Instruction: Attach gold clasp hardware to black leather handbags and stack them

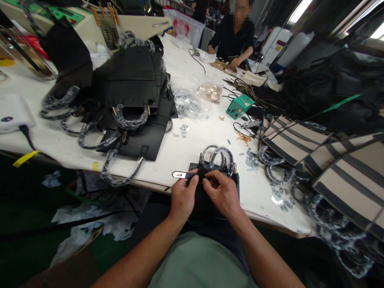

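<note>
A black handbag (199,202) lies at the table's front edge before me, its plastic-wrapped handles (230,157) standing up at the far side. My left hand (183,199) is closed on a dark strap (189,175) that ends in a pale, pointed tip with a small slot, sticking out to the left. Thumb and fingers of my right hand (223,193) are pinched together over the bag, beside the strap's dark inner end. Whatever sits between those fingertips is hidden or too small to tell.
Black bags (129,80) with wrapped handles are heaped on the left. Striped beige bags (345,172) are stacked on the right. Small metal plates (252,160), gold-coloured pieces (244,138) and a green box (240,106) lie beyond my right hand. A person (235,36) works across the table.
</note>
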Tool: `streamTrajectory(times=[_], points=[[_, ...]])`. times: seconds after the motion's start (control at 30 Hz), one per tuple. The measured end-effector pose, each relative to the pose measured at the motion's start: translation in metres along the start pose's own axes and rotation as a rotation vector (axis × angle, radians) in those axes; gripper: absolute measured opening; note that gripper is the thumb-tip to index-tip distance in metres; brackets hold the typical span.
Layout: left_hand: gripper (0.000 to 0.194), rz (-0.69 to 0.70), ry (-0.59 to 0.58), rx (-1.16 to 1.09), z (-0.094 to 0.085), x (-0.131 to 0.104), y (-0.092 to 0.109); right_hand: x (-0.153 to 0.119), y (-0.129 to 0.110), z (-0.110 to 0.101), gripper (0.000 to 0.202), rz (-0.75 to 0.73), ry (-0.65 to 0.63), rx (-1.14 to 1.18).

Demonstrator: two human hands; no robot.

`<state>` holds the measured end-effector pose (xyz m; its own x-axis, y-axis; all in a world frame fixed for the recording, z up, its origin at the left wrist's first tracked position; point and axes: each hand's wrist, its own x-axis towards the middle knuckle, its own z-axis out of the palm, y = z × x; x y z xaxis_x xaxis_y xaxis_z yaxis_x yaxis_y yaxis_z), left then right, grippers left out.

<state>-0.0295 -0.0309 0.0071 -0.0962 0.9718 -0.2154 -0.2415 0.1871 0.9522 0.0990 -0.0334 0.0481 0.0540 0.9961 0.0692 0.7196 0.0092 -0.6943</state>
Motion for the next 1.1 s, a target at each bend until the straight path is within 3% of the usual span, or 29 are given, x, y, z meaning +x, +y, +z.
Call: streamTrajectory(times=[0.47, 0.63, 0.83, 1.0, 1.1], points=[[0.027, 0.072, -0.051, 0.134, -0.005, 0.0, -0.001, 0.007, 0.002, -0.001, 0.01, 0.11, -0.11, 0.231], [0.029, 0.054, -0.089, 0.159, -0.007, 0.002, 0.001, 0.013, 0.003, 0.0, 0.012, 0.17, -0.134, 0.376], [0.037, -0.045, -0.089, 0.108, -0.007, 0.006, 0.004, 0.019, 0.0, -0.001, 0.012, 0.146, -0.097, 0.339], [0.052, -0.084, -0.072, 0.147, -0.006, 0.015, 0.008, 0.018, 0.009, -0.021, 0.016, 0.06, -0.103, 0.517], [0.056, -0.083, -0.115, 0.276, 0.0, 0.017, 0.017, 0.035, 0.035, -0.05, 0.019, 0.083, 0.073, 0.451]])
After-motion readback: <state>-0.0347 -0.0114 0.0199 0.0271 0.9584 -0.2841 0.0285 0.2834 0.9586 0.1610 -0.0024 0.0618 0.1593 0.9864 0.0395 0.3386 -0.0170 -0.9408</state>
